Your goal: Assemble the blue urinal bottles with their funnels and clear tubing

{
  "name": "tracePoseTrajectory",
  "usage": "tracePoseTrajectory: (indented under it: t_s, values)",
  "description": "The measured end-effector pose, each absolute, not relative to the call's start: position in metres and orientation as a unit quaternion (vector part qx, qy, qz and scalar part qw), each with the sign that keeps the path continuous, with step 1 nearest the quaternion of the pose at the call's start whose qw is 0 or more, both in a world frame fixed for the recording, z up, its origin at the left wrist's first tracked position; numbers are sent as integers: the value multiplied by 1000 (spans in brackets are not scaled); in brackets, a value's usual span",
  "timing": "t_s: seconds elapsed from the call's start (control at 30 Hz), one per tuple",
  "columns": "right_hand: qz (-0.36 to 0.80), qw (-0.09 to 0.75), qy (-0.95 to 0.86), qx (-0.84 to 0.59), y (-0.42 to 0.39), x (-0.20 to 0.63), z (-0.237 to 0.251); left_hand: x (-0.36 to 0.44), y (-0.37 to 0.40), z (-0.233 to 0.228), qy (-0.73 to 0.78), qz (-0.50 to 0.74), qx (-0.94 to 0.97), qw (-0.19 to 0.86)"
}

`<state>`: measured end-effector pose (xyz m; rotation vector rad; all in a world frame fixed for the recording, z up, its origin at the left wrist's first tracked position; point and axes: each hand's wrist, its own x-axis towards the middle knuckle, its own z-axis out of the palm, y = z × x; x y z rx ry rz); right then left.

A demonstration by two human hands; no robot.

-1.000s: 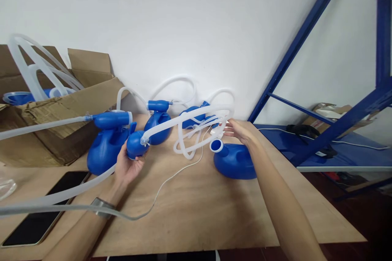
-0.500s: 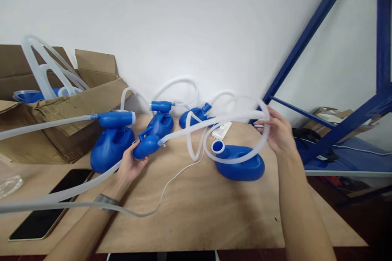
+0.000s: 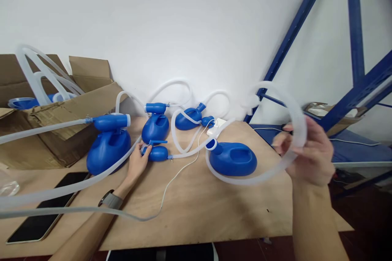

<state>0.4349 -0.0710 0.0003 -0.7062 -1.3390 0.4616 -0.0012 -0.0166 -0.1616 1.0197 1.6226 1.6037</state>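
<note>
Right hand [image 3: 309,153] swung rightward, fingers clamped on white tube [image 3: 298,124]; left hand [image 3: 137,163] lowered, gripping blue bulb [image 3: 157,153] on table [image 3: 214,208]

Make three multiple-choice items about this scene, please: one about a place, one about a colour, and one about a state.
1. Where does the phone lie?
A. in the cardboard box
B. on the wooden table, near left
C. on the blue shelf

2. What colour is the small funnel piece under the left hand?
A. blue
B. red
C. green

3. How is the clear tube at the right hand?
A. lying flat on the table
B. coiled inside the box
C. held up in a curved loop

Answers: 1 B, it rests on the table's near left part. 2 A, blue like the containers. 3 C, the fingers grip it above the table.
</note>
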Motion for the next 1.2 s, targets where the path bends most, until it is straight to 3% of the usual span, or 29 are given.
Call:
tracePoseTrajectory:
  t_s: [0.2, 0.3, 0.43, 0.53, 0.63, 0.77, 0.9, 1.0, 1.1, 1.2]
  values:
    - [318, 569, -725, -223, -88, 351, -27, 23, -33, -140, 536, 660, 480, 215]
    - [303, 510, -784, -182, -90, 318, -43, 38, -50, -119, 483, 625, 575, 212]
    - [245, 450, -840, -176, -97, 290, -61, 55, -62, -93, 416, 603, 564, 380]
    - [174, 396, -870, -237, -105, 280, -75, 55, -59, -75, 345, 643, 417, 542]
    - [104, 310, -911, -252, -111, 276, -85, 47, -49, -57, 320, 595, 259, 690]
    - [80, 199, -948, -235, -123, 279, -82, 42, -34, -47, 363, 507, 195, 757]
    - [186, 239, -941, -153, -137, 321, -63, 49, -32, -57, 409, 496, 275, 715]
    - [275, 356, -877, -169, -129, 383, -55, 56, -37, -68, 448, 488, 376, 647]
    - [167, 569, -707, -386, -94, 442, -64, 63, -42, -73, 467, 463, 461, 595]
    - [124, 502, -655, -551, -49, 475, -88, 69, -41, -70, 466, 470, 530, 531]
